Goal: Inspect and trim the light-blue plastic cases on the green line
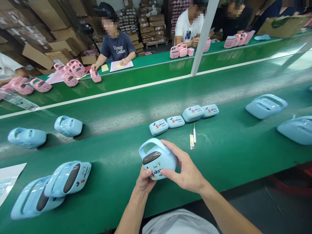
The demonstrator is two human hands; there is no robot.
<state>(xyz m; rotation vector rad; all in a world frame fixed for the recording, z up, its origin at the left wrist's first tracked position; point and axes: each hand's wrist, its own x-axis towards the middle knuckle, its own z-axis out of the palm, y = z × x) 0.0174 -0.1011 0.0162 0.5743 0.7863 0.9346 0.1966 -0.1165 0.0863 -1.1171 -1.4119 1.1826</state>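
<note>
Both of my hands hold a light blue plastic case with a carry handle, which has a dark window and a Mickey print on its front. My left hand grips it from below, thumb on the lower left of the front. My right hand wraps the right side, with the thumb against the print and fingers behind, partly hidden. Beyond the case lie several blue printed panels in a row, two of them stacked. A white-handled screwdriver and a small printed strip rest just in front of them.
More blue cases stand left, near left and right on the green bench. A paper sheet lies at the left edge. Across the belt, people sit among pink cases; a white post rises there.
</note>
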